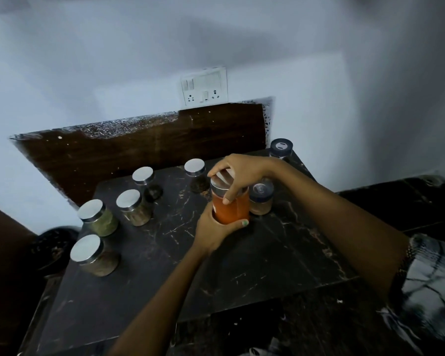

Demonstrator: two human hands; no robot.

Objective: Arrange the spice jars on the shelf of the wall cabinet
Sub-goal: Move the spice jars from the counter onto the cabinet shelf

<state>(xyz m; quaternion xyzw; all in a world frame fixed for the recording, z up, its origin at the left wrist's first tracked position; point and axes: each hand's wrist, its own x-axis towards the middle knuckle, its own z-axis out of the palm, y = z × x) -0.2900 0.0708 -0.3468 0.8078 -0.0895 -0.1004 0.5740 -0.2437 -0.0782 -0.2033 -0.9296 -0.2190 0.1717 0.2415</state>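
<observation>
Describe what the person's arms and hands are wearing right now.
Both forearms are bare to the wrist. The right arm has a pushed-up sleeve near the elbow, grey and white with dark crackled lines and a patterned cuff edge. The left hand shows a greenish painted thumbnail. No rings or watch can be made out on either the left or the right hand.

A white switch-and-socket plate [205, 86] on the wall above a dark marble counter [144, 291].
</observation>
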